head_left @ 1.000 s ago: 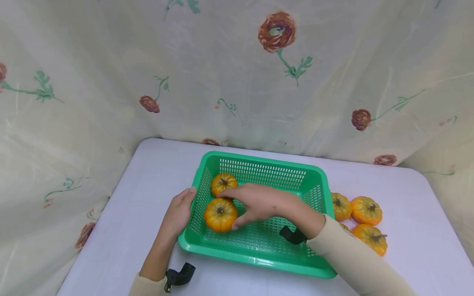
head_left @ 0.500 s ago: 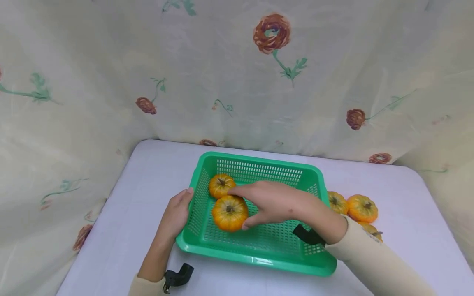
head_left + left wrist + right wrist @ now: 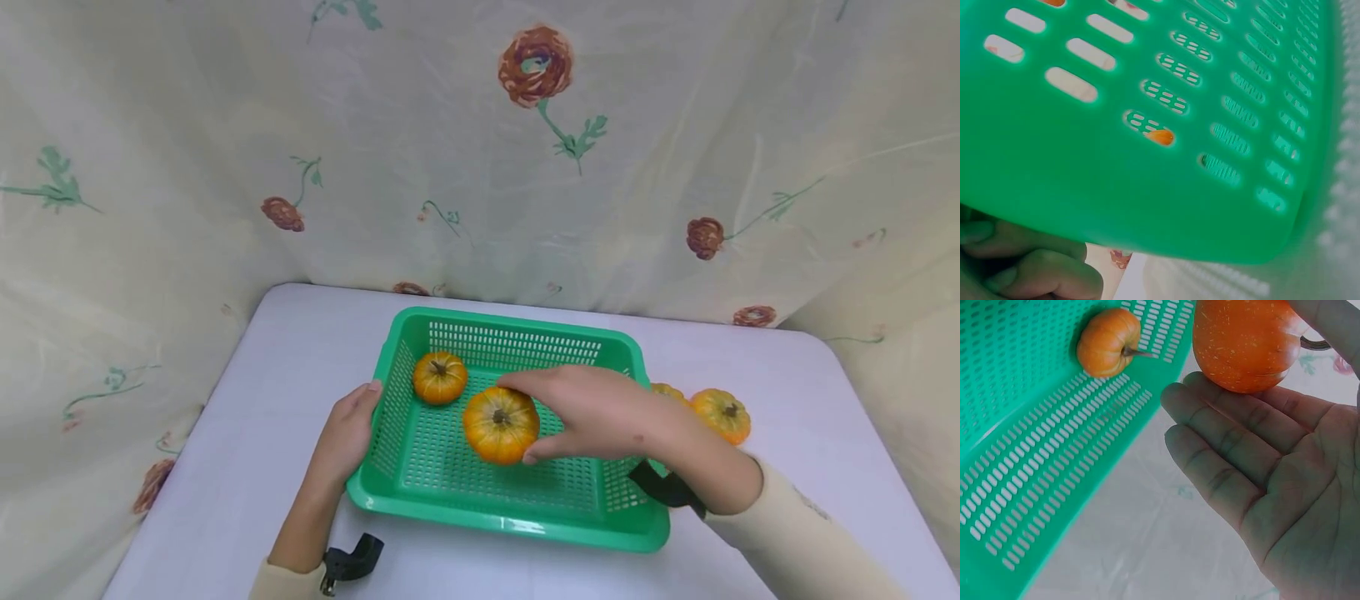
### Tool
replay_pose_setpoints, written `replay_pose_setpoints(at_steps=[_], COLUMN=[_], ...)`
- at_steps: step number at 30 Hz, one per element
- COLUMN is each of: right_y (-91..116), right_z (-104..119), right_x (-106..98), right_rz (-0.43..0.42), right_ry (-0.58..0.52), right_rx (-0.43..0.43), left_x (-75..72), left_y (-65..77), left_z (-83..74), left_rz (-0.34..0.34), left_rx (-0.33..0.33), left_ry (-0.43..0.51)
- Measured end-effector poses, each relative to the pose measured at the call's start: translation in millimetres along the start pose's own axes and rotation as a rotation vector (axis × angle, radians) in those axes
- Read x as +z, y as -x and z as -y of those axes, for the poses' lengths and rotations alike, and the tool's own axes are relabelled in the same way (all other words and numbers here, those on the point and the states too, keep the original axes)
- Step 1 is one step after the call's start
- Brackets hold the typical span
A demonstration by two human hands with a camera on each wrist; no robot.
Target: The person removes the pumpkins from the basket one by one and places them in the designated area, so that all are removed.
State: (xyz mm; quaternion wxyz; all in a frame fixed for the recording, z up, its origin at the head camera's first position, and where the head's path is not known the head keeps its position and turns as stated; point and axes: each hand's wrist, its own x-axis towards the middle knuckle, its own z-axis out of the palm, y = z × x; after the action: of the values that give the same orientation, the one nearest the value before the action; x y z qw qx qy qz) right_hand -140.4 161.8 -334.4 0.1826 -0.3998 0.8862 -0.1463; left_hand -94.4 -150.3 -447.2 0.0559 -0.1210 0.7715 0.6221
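My right hand point(image 3: 581, 412) holds a small orange pumpkin point(image 3: 501, 425) between thumb and fingers, over the green basket point(image 3: 517, 527). The right wrist view has this pumpkin point(image 3: 1244, 347) gripped at the top, its stem toward the thumb side, with the basket wall point(image 3: 1054, 475) apart from it. A second pumpkin point(image 3: 439, 377) sits in the basket's back left corner. At the basket's left rim my left hand point(image 3: 348, 437) grips the edge; in the left wrist view its curled fingers point(image 3: 1054, 275) show beside the green wall point(image 3: 1085, 181).
More pumpkins, among them one plainly visible pumpkin point(image 3: 722, 415), lie on the white table point(image 3: 255, 467) right of the basket, partly hidden by my right arm. A flowered curtain point(image 3: 420, 150) hangs behind the table.
My right hand has moved right with its pumpkin, away from the pumpkin in the back left corner, and the held one looks larger. My left hand stays on the basket rim.
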Motion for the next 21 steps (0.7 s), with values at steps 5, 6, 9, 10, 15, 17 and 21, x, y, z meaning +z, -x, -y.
replay_pose_setpoints(at_steps=[5, 6, 9, 10, 15, 17, 21], right_y=[17, 20, 30, 33, 47, 54, 71], right_z=[-5, -6, -9, -11, -17, -20, -26], right_x=[-5, -6, -8, -9, -10, -10, -11], right_rz=[-0.027, -0.034, -0.057, -0.064, -0.085, -0.091, -0.116], right_ry=[-0.004, -0.009, -0.018, -0.024, -0.053, -0.057, -0.079], right_rx=[0.032, 0.038, 0.057, 0.064, 0.118, 0.144, 0.2], left_x=[-0.8, -1.0, -0.6, -0.5, -0.4, -0.3, -0.1], left_y=[1.3, 1.3, -0.1, -0.3, -1.0, -0.7, 0.1], left_z=[-1.2, -1.1, -0.8, -0.6, -0.3, -0.5, -0.5], left_rz=[0.005, 0.006, 0.004, 0.002, -0.003, -0.001, 0.004], left_rx=[0.008, 0.01, 0.001, -0.002, -0.013, -0.01, -0.014], left_ry=[0.008, 0.008, 0.009, 0.007, 0.001, 0.001, -0.001])
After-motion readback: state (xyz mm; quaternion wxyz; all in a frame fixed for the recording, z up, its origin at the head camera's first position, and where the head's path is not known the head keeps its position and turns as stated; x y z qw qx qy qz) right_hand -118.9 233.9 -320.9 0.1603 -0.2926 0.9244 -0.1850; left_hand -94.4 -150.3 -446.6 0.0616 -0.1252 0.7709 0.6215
